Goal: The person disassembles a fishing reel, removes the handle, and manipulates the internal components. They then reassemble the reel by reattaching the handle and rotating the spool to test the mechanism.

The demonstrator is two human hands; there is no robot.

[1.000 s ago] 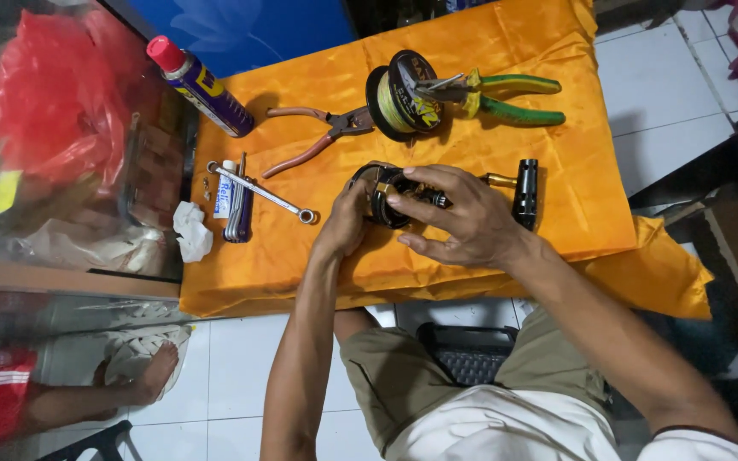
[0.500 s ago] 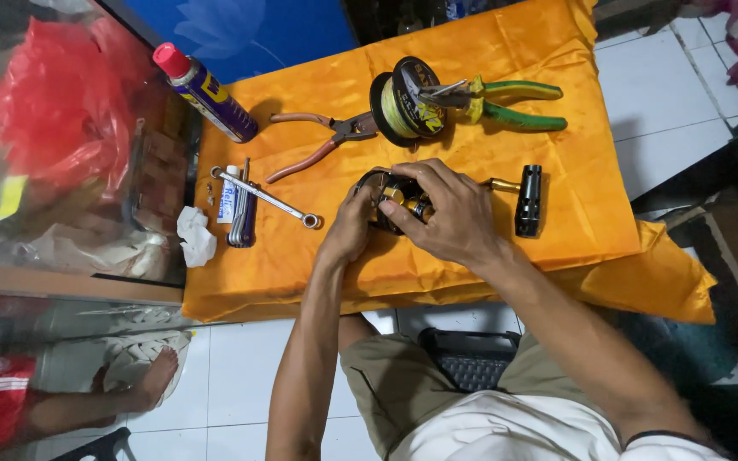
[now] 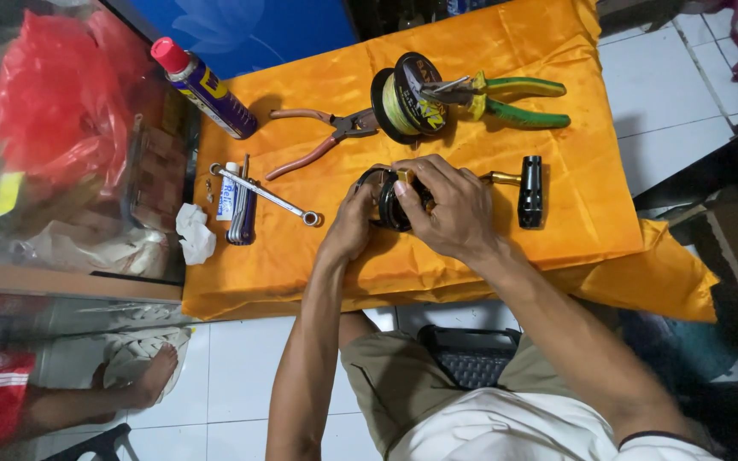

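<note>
1. Centrally, a black fishing reel (image 3: 389, 201) sits on the surface draped in orange cloth (image 3: 557, 213), near its front edge, its gold crank arm ending in a black handle knob (image 3: 530, 191) lying to the right.
2. The left hand (image 3: 354, 224) wraps the reel's left side, its grip pressed together around the body.
3. The right hand (image 3: 448, 207) covers the reel from the right, fingertips pinching a small part on top of it.
4. Just behind the reel lies a spool of yellow-green fishing line (image 3: 405, 105), with green-and-yellow-handled pliers (image 3: 506, 98) resting against it.
5. Red-handled pliers (image 3: 322, 138) lie left of the spool, jaws pointing at it.
6. Further left lie a silver spanner (image 3: 262, 194), a set of hex keys (image 3: 243, 213) and a small white tube (image 3: 227, 203), close together.
7. A crumpled white tissue (image 3: 194, 232) sits at the cloth's left edge.
8. A blue spray can with a red cap (image 3: 205, 87) lies at the far left corner.
</note>
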